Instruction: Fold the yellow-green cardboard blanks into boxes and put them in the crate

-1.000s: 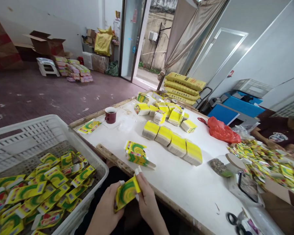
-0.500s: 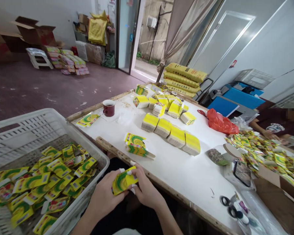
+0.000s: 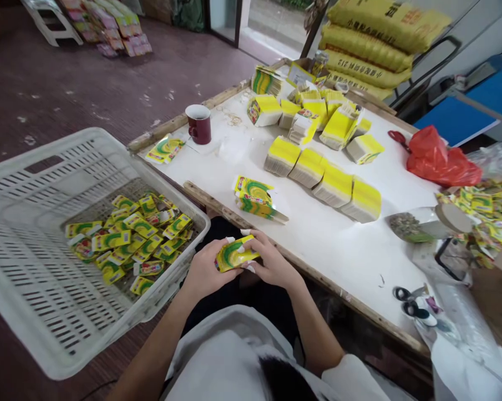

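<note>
A small yellow-and-green printed carton (image 3: 233, 254) is held between both hands above my lap, at the table's front edge. My left hand (image 3: 207, 267) is closed round its left end. The fingers of my right hand (image 3: 271, 260) grip its right end. White covers show on several fingertips. Just beyond the hands, a stack of flat printed cartons (image 3: 254, 196) lies on the white table (image 3: 313, 245). To the left, a white plastic basket (image 3: 34, 223) contains many yellow cartons (image 3: 138, 225) in a loose heap.
A maroon mug (image 3: 200, 127) stands near the table's left edge. Behind are banded yellow carton stacks (image 3: 332, 184), a red plastic bag (image 3: 438, 159) and a lidded jar (image 3: 413, 225). Scissors (image 3: 407, 301) lie at right. Yellow sacks (image 3: 368, 44) are piled behind the table.
The view has tilted downward, so more of my lap and the basket shows. Both hands still hold the carton; its right end now looks flatter beneath the right fingers.
</note>
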The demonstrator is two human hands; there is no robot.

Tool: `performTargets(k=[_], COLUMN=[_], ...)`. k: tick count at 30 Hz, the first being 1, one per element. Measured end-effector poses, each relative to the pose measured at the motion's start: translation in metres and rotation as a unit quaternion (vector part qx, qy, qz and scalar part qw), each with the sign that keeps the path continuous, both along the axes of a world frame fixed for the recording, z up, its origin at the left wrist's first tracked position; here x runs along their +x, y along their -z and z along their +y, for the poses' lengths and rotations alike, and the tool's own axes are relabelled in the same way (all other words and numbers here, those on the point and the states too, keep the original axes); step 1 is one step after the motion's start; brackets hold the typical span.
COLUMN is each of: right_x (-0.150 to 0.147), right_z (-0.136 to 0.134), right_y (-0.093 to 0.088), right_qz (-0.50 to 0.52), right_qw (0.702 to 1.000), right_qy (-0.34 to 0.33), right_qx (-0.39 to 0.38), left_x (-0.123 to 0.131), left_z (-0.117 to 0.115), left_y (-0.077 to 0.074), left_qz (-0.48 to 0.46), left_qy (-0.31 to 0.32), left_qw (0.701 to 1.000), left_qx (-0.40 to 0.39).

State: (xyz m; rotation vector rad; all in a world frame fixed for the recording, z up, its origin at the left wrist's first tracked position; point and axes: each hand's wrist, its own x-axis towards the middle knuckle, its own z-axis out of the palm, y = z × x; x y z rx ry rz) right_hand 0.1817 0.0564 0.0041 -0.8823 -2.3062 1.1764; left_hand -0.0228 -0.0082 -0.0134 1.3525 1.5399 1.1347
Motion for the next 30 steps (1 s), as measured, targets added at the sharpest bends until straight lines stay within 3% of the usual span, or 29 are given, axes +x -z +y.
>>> performTargets(k=[4,7,8,11,12,14,18,22,30], right_x=[-0.006,-0.004,-0.003,0.000,0.000,-0.002,-0.007,-0.008,-0.003], right_z=[-0.008,0.005,0.013,0.048,0.060,0.081,0.104,0.110,0.106], right_y=[0.008,0.002,-0.001,-0.009,-0.009,-0.007,0.000,0.001,-0.012], right_qz=[0.022,0.079,0.084,0.042,0.009,-0.063,-0.109,-0.108,-0.041], right_qw=[0.999,0.992,0.986,0.950,0.937,0.921,0.914,0.915,0.917], right_qy=[0.034,0.094,0.141,0.296,0.332,0.365,0.374,0.374,0.380], right_qx=[0.010,0.016,0.027,0.091,0.107,0.118,0.114,0.111,0.118], left_x=[0.003,0.001,-0.002,-0.016,-0.019,-0.021,-0.003,0.019,0.024], left_z=[-0.001,-0.003,-0.003,-0.001,-0.001,-0.001,-0.006,-0.006,0.000], left_y=[-0.002,-0.003,-0.003,-0.001,0.000,0.003,0.008,0.011,0.015], left_qz=[-0.030,-0.180,-0.251,-0.446,-0.491,-0.539,-0.541,-0.521,-0.479], left_qy=[-0.004,-0.114,-0.179,-0.332,-0.347,-0.331,-0.255,-0.235,-0.166], left_qw=[1.000,0.977,0.951,0.830,0.799,0.773,0.791,0.802,0.839], left_qx=[-0.004,0.010,0.032,0.047,0.021,-0.050,-0.131,-0.174,-0.197])
